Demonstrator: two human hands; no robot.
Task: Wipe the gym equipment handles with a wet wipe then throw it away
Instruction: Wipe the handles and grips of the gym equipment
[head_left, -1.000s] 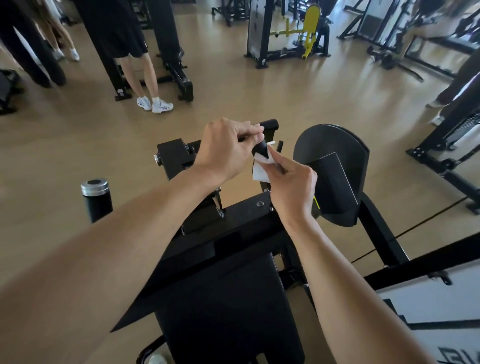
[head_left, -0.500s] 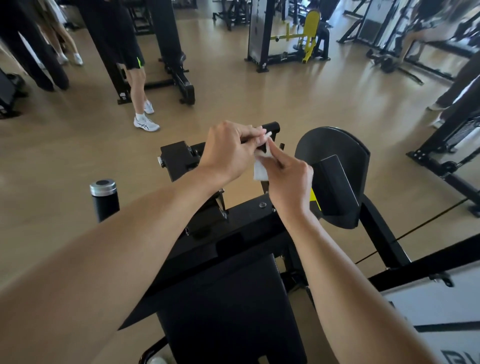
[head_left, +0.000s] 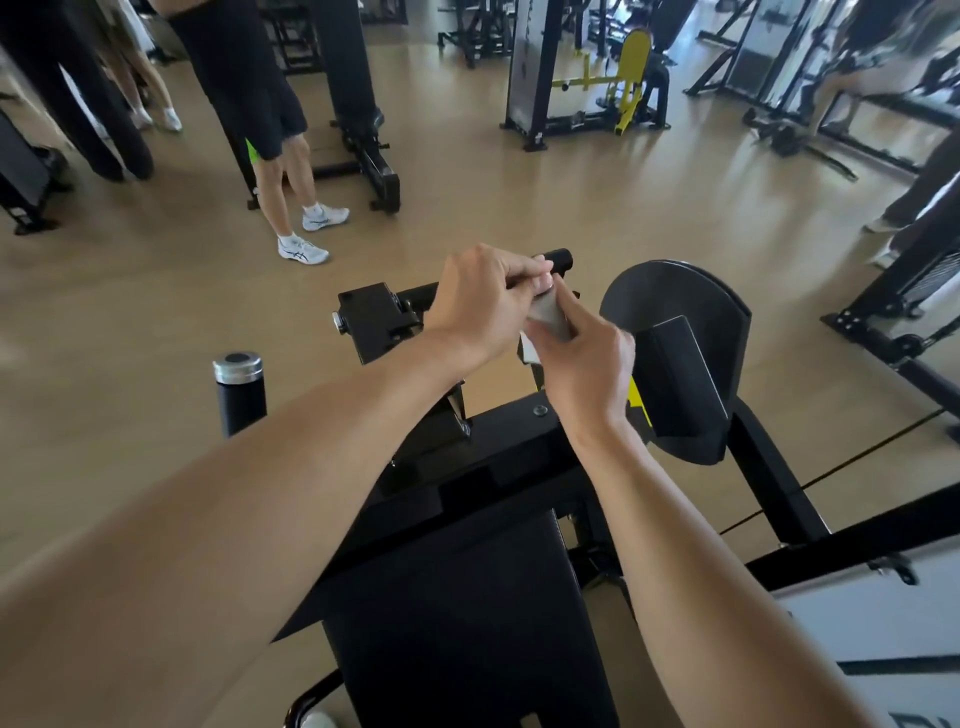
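Pinching wet wipe (head_left: 545, 317) between both hands beside handle (head_left: 558, 258)

Bottle (head_left: 239, 392) stands left of the handle (head_left: 556, 258).

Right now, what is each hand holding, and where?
Both hands pinch the wet wipe: left hand at its top edge, right hand around its middle.

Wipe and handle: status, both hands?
Left hand grips handle. Right hand pinches wet wipe by the handle. Nothing blocking; not binned yet.
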